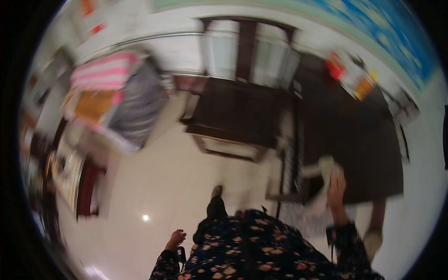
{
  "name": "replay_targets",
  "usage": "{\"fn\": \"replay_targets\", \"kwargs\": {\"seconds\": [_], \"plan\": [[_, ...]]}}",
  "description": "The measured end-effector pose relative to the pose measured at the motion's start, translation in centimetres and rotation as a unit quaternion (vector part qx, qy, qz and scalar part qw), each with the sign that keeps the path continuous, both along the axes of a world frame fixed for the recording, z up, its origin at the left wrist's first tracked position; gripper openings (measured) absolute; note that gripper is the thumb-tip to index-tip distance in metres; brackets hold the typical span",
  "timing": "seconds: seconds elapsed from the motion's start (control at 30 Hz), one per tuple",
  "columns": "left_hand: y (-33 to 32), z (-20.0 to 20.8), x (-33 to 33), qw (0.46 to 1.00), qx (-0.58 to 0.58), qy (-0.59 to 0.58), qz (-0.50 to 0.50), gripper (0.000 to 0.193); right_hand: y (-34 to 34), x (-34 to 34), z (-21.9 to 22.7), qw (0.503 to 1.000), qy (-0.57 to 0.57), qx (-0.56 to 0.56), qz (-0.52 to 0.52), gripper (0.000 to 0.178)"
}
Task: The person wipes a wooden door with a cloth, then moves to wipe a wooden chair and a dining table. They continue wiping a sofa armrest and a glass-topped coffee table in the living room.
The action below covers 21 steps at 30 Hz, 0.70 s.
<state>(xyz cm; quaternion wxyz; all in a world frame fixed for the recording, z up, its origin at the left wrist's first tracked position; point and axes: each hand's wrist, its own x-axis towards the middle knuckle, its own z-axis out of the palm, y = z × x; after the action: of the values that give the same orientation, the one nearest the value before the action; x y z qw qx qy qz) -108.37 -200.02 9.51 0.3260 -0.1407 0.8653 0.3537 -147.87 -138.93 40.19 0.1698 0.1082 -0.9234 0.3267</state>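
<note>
My right hand (336,190) reaches out over the near part of a dark wooden table (345,140). Its fingers are closed on a pale, limp cloth (326,164), which hangs at the table's near left corner; motion blurs its outline. Low at my left side hangs my left hand (176,239), empty, with loosely bent fingers a little apart. A dark band with a small device sits at that wrist. Both arms wear a dark flowered sleeve.
A dark wooden chair (235,109) stands ahead, left of the table. Red, white and yellow packages (352,77) lie at the table's far end. Further left is a piece of furniture draped with pink-striped and grey covers (137,102). Pale shiny floor (154,186) lies between.
</note>
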Motion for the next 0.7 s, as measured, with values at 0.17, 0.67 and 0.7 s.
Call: {"fn": "replay_targets", "kwargs": {"seconds": [0.17, 0.67, 0.7], "plan": [[-9.3, 0.1, -8.7, 0.955, 0.098, -0.152, 0.235, 0.039, -3.7, -5.1, 10.9, 0.955, 0.2, -0.204, -0.08, 0.044], [-12.7, 10.4, -34.6, 0.994, 0.054, -0.042, 0.079, 0.041, -3.9, -13.3, 3.4, 0.985, -0.023, 0.019, -0.168, 0.036], [-13.4, 10.3, -35.0, 0.993, 0.053, -0.071, 0.082, 0.041, -4.6, -14.0, 2.4, 0.983, -0.056, 0.045, -0.17, 0.038]]}}
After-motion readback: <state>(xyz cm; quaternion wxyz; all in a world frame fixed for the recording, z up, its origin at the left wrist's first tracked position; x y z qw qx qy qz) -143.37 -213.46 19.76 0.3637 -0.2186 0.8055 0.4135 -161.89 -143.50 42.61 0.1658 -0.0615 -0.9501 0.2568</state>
